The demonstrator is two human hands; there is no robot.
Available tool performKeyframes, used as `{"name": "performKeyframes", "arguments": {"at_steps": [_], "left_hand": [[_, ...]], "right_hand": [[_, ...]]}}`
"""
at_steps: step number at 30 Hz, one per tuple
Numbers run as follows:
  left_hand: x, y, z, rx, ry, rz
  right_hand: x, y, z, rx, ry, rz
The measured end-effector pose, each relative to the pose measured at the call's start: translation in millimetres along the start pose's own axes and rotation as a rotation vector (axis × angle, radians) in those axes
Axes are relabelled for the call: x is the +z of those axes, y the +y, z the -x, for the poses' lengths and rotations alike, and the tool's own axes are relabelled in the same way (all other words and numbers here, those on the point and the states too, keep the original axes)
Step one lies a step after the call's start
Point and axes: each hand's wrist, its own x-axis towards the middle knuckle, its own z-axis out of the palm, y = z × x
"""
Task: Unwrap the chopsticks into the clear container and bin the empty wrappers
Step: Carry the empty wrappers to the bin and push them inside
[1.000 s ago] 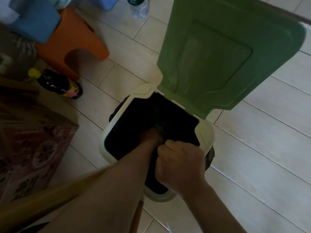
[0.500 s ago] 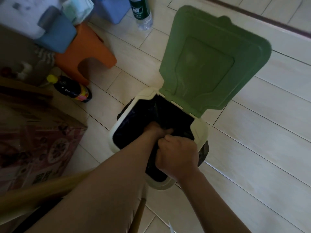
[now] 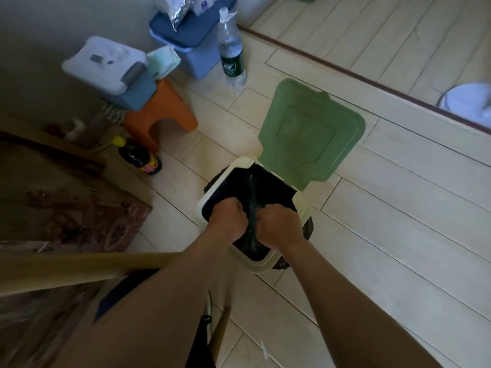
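Pale plank-pattern floor, dim light. The bin (image 3: 261, 266) stood on it with its green lid (image 3: 310, 131) hinged fully back and the black liner (image 3: 273, 187) exposed.

The left hand (image 3: 228, 219) and right hand (image 3: 281, 227) were both over the bin mouth, side by side, knuckles facing each other, fingers curled tight under. Grip state: clenched. The palms were hidden, so I could not tell what, if anything, each fist enclosed.

Between the fists ran a thin, faintly greenish strip (image 3: 252, 208), touching or very nearly touching both sets of knuckles. Its long axis ran from near rim to far rim, away from the person. Judged likely a wrapper, though a liner fold could not be ruled out.

Position relative to the grip: the strip lay right of the left fist and left of the right fist, neither hand clearly nearer. All of it sat inside the rim outline, above the liner.

Judgement: binning step in hand. Letting go straight down should suffice, with no sideways carry.

Chopsticks and clear container: not in view.

Also noted, well apart from the bin: water bottle (image 3: 230, 49), dark sauce bottle (image 3: 139, 158), orange stool (image 3: 164, 110).
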Motion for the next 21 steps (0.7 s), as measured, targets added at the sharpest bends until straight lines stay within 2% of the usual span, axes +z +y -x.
{"name": "performKeyframes", "arguments": {"at_steps": [1,3,5,8,10,14,16,19,21], "left_hand": [[-4.9,-3.0,6.2,0.019,0.008,0.002],[-12.0,-11.3,17.6,0.080,0.020,0.011],[-19.9,-20.5,31.0,0.150,0.022,-0.005],[-30.0,-35.0,47.7,0.214,0.053,-0.003],[-37.1,-41.7,56.9,0.229,0.072,-0.001],[-51.3,-51.2,73.7,0.220,0.076,0.007],[-56.8,-56.4,80.0,0.213,0.083,-0.006],[-67.4,-61.5,85.9,0.196,0.109,-0.032],[-76.4,-61.7,88.7,0.215,0.114,-0.045]], "right_hand": [[-4.7,-1.0,0.1,-0.008,0.036,-0.057],[-22.6,2.0,1.1,0.051,0.252,-0.206],[-56.3,14.3,0.9,0.240,0.494,-0.337],[-120.6,43.6,-2.7,0.617,0.785,-0.476],[-150.2,62.0,-7.4,0.726,0.773,-0.610],[-171.9,66.9,-12.0,0.710,0.579,-0.983],[-172.3,56.6,-8.1,0.698,0.596,-0.984],[-168.3,44.7,-5.2,0.682,0.721,-0.888],[-169.9,47.2,-9.1,0.701,0.722,-0.833]]}}
